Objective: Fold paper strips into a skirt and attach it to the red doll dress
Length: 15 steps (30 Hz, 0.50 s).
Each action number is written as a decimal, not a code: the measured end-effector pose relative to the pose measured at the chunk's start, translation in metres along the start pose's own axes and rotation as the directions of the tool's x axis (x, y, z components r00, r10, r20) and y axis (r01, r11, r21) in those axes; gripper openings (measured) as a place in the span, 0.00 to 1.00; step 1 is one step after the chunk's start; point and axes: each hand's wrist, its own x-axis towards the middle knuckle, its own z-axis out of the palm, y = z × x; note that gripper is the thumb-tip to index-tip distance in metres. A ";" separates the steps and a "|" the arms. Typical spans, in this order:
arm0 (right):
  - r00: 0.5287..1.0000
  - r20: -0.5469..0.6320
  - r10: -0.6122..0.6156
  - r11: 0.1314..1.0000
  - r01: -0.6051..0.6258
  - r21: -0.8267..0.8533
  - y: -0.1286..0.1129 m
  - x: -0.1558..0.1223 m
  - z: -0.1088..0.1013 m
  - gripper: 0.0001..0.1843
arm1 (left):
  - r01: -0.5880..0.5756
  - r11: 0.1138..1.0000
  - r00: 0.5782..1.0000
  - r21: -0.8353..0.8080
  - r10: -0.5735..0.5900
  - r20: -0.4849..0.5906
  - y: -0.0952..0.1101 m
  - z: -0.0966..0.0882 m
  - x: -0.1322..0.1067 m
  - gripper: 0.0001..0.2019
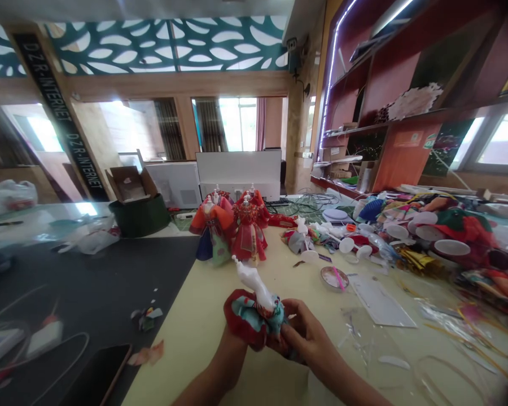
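Between my hands, above the pale yellow table, is a doll figure with a white torso and a red and light-blue patterned fabric skirt. The torso leans up to the left, and it has a bare white neck peg. My left hand is under the skirt on the left, its fingers mostly hidden by the fabric. On the right, my right hand pinches the gathered fabric between thumb and fingers. Several dressed dolls in red, orange and blue robes stand just beyond.
A pile of fabric and white doll stands covers the right side. Nearer are a round dish with a pink stick and a white card. A phone lies on the dark mat at left; a green round container stands behind.
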 end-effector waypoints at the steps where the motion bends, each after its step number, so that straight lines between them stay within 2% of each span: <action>1: 0.999 0.052 -0.002 1.000 0.003 -0.028 -0.001 0.001 -0.002 0.21 | 0.005 1.000 1.000 0.011 -0.006 0.021 0.003 0.001 -0.002 0.10; 3: 0.989 0.145 0.024 0.995 -0.009 -0.104 -0.005 0.000 -0.007 0.18 | 0.012 1.000 0.999 0.027 -0.013 0.040 0.005 0.001 -0.003 0.11; 5: 0.973 0.215 0.084 0.980 -0.042 -0.196 -0.009 -0.002 -0.013 0.17 | 0.006 1.000 1.000 0.031 -0.006 0.008 0.004 0.001 0.001 0.13; 8: 0.917 0.342 0.207 0.967 -0.139 -0.213 -0.015 -0.005 -0.020 0.20 | -0.002 0.999 0.999 0.047 0.004 -0.036 0.000 -0.001 0.009 0.16; 10: 0.895 0.383 0.230 0.972 -0.190 -0.141 -0.017 -0.004 -0.023 0.21 | 0.010 0.998 1.000 0.058 -0.008 -0.030 0.000 -0.003 0.009 0.16; 13: 0.916 0.359 0.179 0.973 -0.219 0.076 -0.017 0.001 -0.028 0.24 | 0.006 0.998 1.000 0.064 -0.004 -0.031 0.007 -0.005 0.003 0.15; 15: 0.933 0.305 0.189 0.926 -0.273 0.262 -0.014 0.006 -0.033 0.23 | -0.010 0.998 1.000 0.056 0.011 -0.016 0.013 -0.007 0.000 0.14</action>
